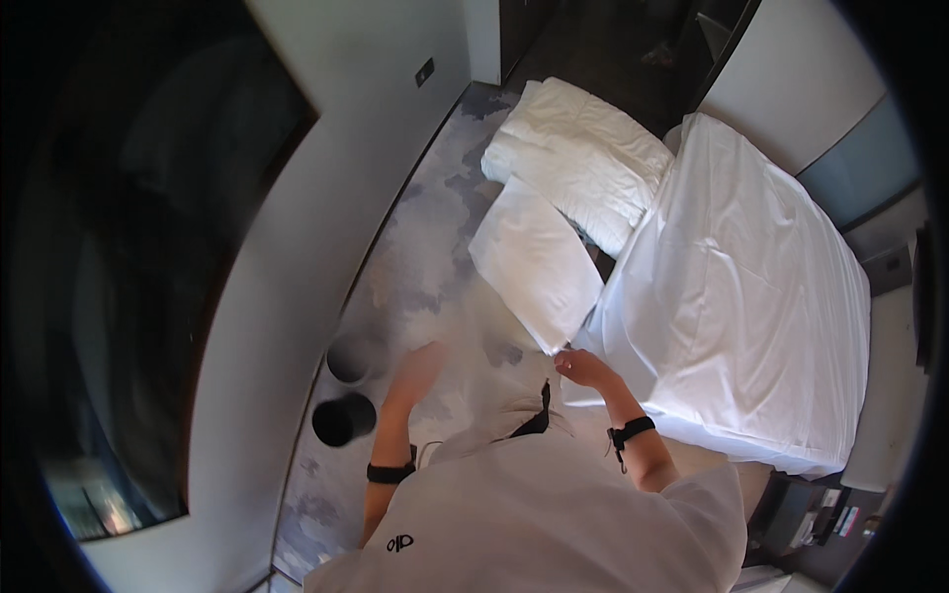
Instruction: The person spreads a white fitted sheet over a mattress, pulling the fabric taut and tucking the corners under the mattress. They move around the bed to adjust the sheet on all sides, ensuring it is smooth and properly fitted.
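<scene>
My right hand [586, 368] is at the near corner of a white pillow [537, 267], its fingers curled. Whether they grip that corner cannot be made out. The pillow leans toward a thick folded white duvet [578, 159] behind it. To the right of my hand, a white sheet [726, 296] drapes loosely over the bed, with wrinkles across the top. My left hand [417, 374] is blurred over the patterned carpet, apart from the bedding. Nothing shows in it, but its finger positions are unclear. A black band circles each forearm.
Two dark cylindrical bins [345, 419] stand by the wall, left of my left hand. A large dark screen [185, 222] juts along the left wall. At lower right, a dark bedside unit [808, 519] holds several small items. The grey mottled carpet [422, 237] runs along the bed.
</scene>
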`<state>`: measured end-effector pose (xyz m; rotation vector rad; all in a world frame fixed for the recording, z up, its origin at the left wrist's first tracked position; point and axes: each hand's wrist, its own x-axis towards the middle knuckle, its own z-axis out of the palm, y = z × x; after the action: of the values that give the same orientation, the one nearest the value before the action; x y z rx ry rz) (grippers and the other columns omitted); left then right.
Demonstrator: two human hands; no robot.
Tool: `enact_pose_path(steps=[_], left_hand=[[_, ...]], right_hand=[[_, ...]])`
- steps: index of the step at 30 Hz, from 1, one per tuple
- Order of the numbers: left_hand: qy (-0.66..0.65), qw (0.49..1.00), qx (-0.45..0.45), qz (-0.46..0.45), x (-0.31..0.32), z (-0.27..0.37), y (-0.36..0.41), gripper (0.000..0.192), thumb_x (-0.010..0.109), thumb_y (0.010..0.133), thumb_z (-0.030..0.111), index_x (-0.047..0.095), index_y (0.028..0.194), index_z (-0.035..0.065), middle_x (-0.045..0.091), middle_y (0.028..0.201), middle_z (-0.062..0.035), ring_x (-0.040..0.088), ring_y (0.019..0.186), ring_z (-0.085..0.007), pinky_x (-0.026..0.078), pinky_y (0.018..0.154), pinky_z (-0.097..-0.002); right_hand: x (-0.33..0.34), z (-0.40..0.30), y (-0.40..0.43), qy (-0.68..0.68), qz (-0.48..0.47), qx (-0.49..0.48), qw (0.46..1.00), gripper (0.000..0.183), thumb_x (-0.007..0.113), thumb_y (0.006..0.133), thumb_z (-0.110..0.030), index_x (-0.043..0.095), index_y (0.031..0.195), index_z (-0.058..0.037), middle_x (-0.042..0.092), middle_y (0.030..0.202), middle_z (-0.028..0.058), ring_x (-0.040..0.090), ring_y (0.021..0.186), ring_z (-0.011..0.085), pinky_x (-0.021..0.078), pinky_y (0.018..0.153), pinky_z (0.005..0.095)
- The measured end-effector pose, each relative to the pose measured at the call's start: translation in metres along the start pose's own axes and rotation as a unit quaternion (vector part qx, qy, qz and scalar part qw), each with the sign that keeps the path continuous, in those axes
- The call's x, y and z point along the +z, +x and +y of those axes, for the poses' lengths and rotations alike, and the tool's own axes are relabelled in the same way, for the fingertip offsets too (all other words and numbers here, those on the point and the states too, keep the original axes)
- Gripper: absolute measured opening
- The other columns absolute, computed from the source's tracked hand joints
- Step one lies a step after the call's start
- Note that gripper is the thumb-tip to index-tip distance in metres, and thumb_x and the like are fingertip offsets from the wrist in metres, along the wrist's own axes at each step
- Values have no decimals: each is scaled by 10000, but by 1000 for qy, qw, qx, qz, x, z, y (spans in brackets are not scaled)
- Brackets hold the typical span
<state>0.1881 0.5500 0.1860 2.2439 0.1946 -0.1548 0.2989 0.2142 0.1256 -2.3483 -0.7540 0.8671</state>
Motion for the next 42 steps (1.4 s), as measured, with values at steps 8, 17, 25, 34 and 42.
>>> enact_pose_path(steps=[8,17,25,34,42], left_hand=[[13,1000,9,13,-127,-37,148,162,517,855,132,547,961,13,609,810,-95,574,715,-180,457,682,-281],[-21,978,169,-123,-216,-23,411,200,492,877,170,553,999,23,617,821,-75,585,764,-151,452,709,-267],[-10,904,287,-317,-281,52,633,193,488,877,162,550,997,24,606,821,-71,587,795,-144,457,724,-275],[-52,893,236,-379,-297,61,810,200,482,888,183,561,972,20,604,777,-66,585,745,-125,450,679,-249],[-24,918,170,-358,-302,69,993,190,496,883,172,563,971,18,597,758,-65,582,720,-122,451,669,-244]], right_hand=[[-85,-91,154,-9,103,-44,994,221,451,817,-228,559,935,-76,592,874,134,560,844,314,450,734,410],[-155,-145,319,-1,134,56,989,204,468,838,-217,543,990,-103,577,900,111,565,833,303,445,717,401],[-254,-181,461,66,245,163,953,213,465,841,-210,548,990,-82,578,930,111,562,862,295,439,751,392],[-328,-195,557,74,292,163,939,214,462,832,-217,555,969,-81,592,860,133,572,829,317,452,714,408],[-459,-95,677,104,255,183,944,266,440,842,-284,556,964,-78,586,889,157,549,858,334,431,747,423]])
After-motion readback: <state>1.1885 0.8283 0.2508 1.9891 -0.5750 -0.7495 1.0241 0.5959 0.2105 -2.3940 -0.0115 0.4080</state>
